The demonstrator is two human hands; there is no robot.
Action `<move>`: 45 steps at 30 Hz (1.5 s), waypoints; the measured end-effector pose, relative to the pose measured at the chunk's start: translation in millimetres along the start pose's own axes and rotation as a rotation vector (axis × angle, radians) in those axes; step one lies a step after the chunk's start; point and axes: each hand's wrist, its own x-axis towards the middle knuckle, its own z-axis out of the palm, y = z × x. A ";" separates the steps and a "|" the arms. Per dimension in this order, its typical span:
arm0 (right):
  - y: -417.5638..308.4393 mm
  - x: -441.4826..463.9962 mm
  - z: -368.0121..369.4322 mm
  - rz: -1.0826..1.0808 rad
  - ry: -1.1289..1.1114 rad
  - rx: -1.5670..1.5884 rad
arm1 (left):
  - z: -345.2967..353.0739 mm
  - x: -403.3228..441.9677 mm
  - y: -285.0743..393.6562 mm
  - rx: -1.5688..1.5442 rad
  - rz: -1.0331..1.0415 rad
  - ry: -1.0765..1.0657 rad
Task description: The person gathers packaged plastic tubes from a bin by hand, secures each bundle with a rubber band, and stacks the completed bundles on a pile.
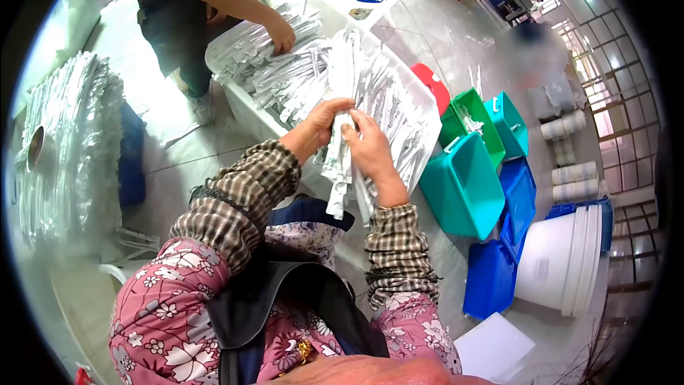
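Note:
A bundle of long, thin, white wrapped strips (345, 75) spans both my hands, over the near edge of a large white bin (249, 115). My left hand (326, 118) is closed around the bundle's left side. From the right, my right hand (370, 145) grips the same bundle, thumb on top. Lower ends of the strips hang below my hands. More white strips (285, 75) fill the bin in loose layers. What exactly is inside the wrappers is too small to make out.
Another person's hand (281, 34) reaches into the bin from the far left. Tall stacked clear packets (71, 150) stand at left. On the right are a teal bin (467, 185), a green bin (491, 132), blue crates (490, 278) and white tubs (552, 260).

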 end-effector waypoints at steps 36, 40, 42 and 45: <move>322.8 39.6 -48.3 0.666 0.027 0.591 | 13.8 -107.6 -35.7 0.064 -0.132 -0.231; 368.2 41.7 -42.9 0.857 0.112 0.185 | 23.3 -114.3 -23.4 0.041 -0.145 -0.188; 327.6 48.2 -49.8 0.847 -0.032 -0.284 | 22.3 -116.9 -16.4 0.058 -0.157 -0.182; 305.0 59.2 -53.6 0.898 -0.024 -0.067 | 27.9 -116.8 -10.1 0.037 -0.174 -0.138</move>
